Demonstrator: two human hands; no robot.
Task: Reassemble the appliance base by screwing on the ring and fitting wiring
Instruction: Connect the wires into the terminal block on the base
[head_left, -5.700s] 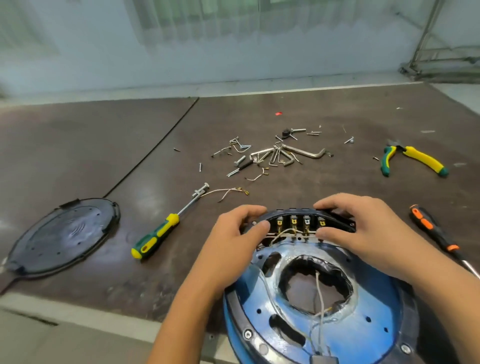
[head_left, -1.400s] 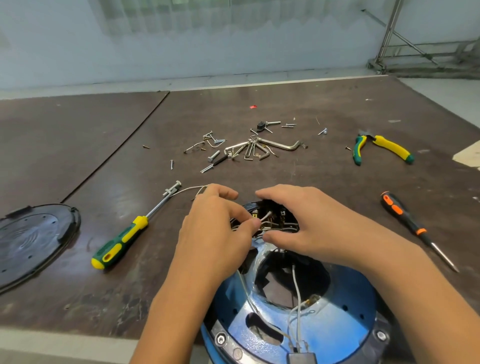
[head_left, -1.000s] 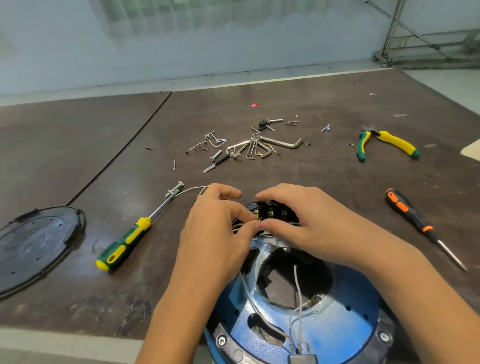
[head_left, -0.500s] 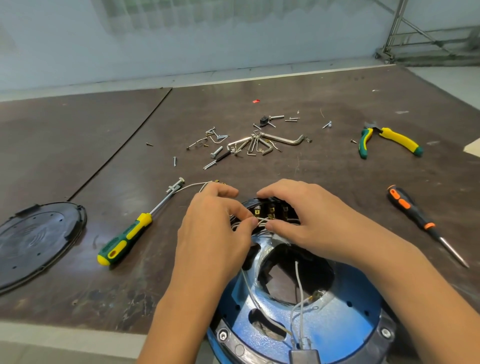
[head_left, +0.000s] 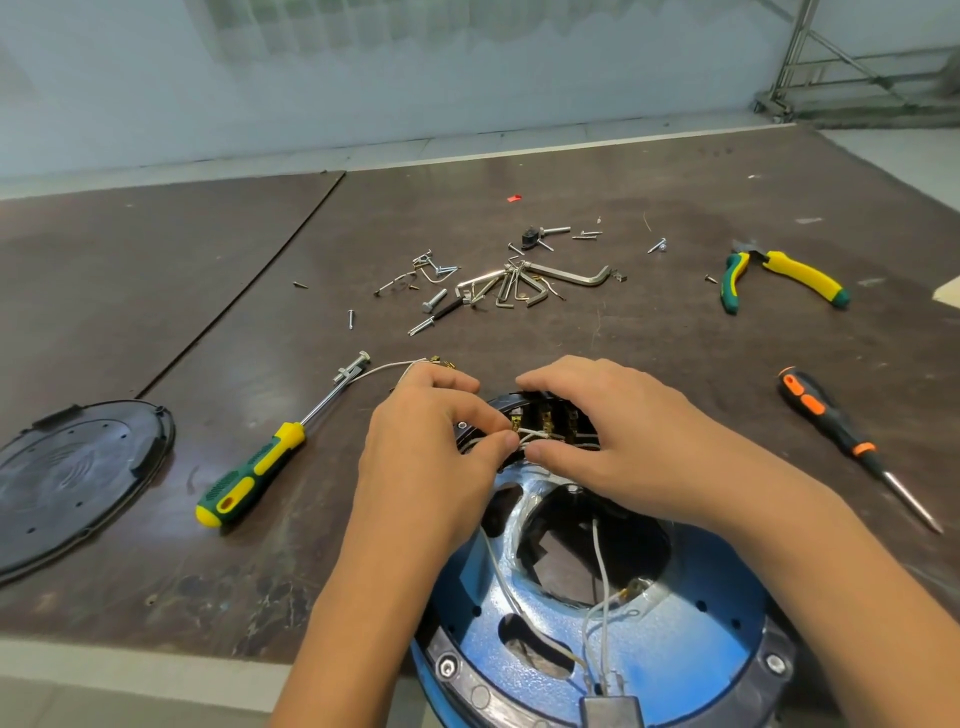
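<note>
Well left of the pinch lie a black cover plate (head_left: 78, 478) and, nearer, a green-and-yellow screwdriver (head_left: 249, 475). The left hand (head_left: 431, 452) pinches a white wire (head_left: 524, 435) tightly between thumb and forefinger, right at the brass tabs of the terminal block (head_left: 550, 421). The right hand (head_left: 613, 441) curls over that block, fingers on its far edge and thumb just beside the pinch; whether the thumb also touches the wire cannot be told. The blue base (head_left: 675, 649) lies under both wrists at the table's near edge. To seat the lead well, the right hand should likely brace the block while the left pushes the connector straight onto its tab, without bending it. An orange-and-black screwdriver (head_left: 826, 415) waits well right.
</note>
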